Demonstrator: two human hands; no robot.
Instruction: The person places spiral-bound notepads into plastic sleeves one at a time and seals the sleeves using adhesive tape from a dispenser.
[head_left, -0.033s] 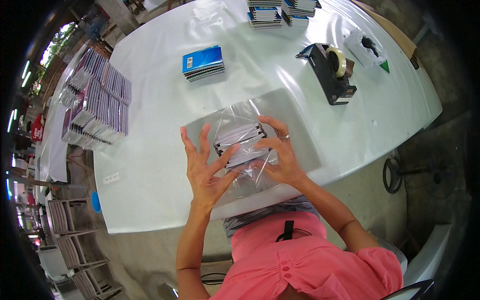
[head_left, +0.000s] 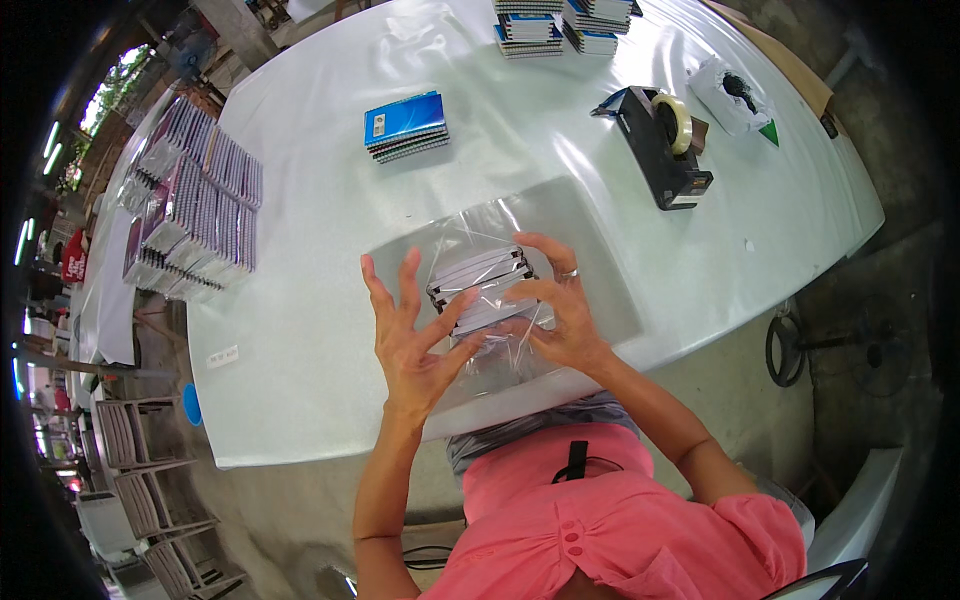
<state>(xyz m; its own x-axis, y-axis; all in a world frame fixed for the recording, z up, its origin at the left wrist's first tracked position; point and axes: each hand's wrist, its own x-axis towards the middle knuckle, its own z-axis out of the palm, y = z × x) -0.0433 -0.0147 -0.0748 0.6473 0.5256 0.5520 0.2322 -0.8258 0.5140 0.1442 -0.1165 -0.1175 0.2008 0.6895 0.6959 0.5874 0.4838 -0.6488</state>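
– Workroom w/ concrete floor (head_left: 290, 510). Biggest thing?
– White table (head_left: 300, 390), fills most of the frame, edges bent by the lens.
– Next size down?
– Purple notebooks (head_left: 210, 210), spiral-bound, in tall stacks, upper L. Then a grey sheet (head_left: 595, 245) flat on the table, ctr.
– Hands?
– Both over the sheet. L hand (head_left: 405, 345): fingers spread, index + thumb apart, tips on the near L part of the bundle (head_left: 482, 272). R hand (head_left: 568, 320): fingers bent over the bundle's R side, thumb at its near edge.
– Pinching anything?
– Can't tell for either; glare on the clear film (head_left: 475, 225) hides it.
– Bundle pos?
– Ctr of frame, btwn the hands, under film. White page edges, dark bits at both ends.
– Other stuff, approx by size?
– Black tape dispenser (head_left: 650, 155), upper R, w/ a pale tape roll (head_left: 682, 125). Blue notebooks (head_left: 405, 120), small stack, upper ctr, well apart from the hands.
– Smallest?
– Ring (head_left: 569, 273) on an R-hand finger.
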